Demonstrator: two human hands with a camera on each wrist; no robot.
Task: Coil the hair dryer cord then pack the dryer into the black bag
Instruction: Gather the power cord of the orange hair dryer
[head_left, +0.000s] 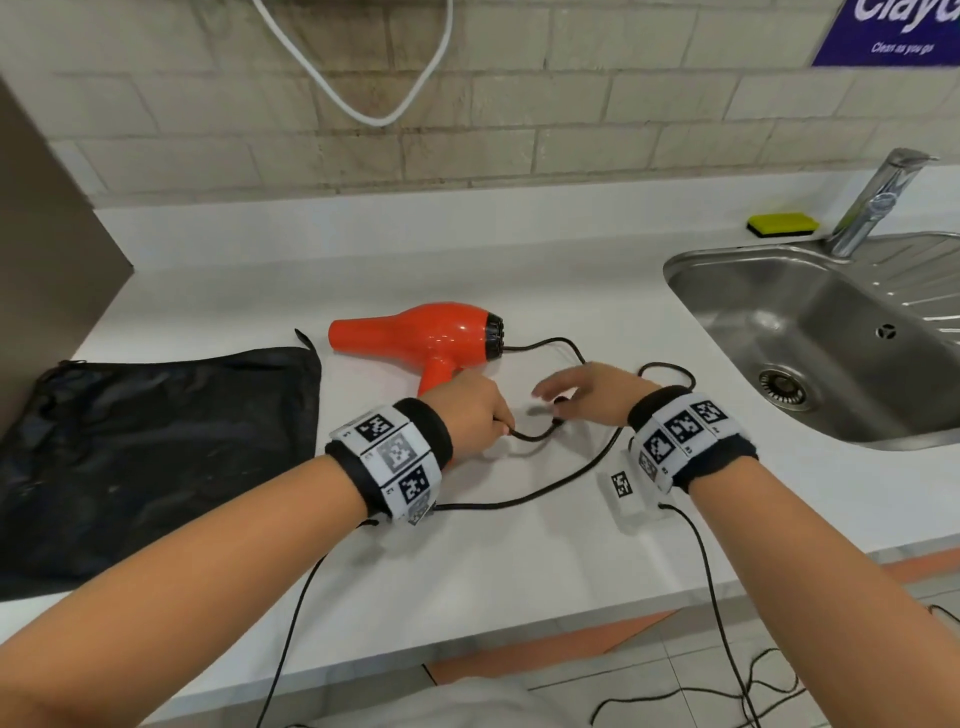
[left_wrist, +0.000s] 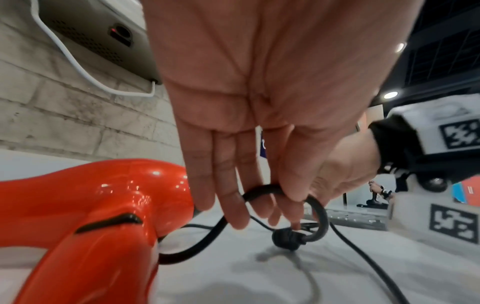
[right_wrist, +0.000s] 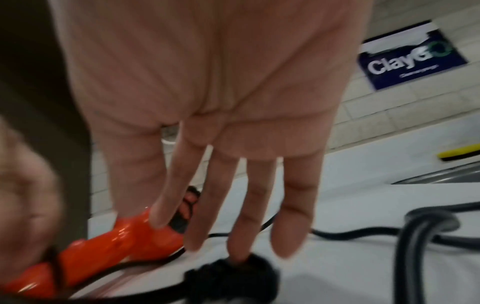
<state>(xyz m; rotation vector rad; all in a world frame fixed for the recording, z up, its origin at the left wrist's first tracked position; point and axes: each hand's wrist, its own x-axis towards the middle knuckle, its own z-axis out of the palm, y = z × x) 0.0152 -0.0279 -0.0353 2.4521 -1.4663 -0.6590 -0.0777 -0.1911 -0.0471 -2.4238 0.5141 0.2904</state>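
The orange hair dryer (head_left: 431, 338) lies on its side on the white counter (head_left: 493, 582), nozzle pointing left. Its black cord (head_left: 561, 348) leaves the rear and wanders in loose loops to the right and front. My left hand (head_left: 498, 421) sits by the dryer's handle and pinches a small loop of cord (left_wrist: 272, 191) just behind the black plug (left_wrist: 285, 237). My right hand (head_left: 561, 397) reaches in from the right with straight, spread fingers; one fingertip touches the plug (right_wrist: 233, 273). The black bag (head_left: 156, 457) lies flat to the left of the dryer.
A steel sink (head_left: 675, 270) with a tap (head_left: 878, 202) fills the right side, with a yellow sponge (head_left: 783, 223) behind it. A white cable (head_left: 374, 114) hangs on the brick wall. A brown panel (head_left: 47, 260) borders the left. Thin black wires trail off the counter's front edge.
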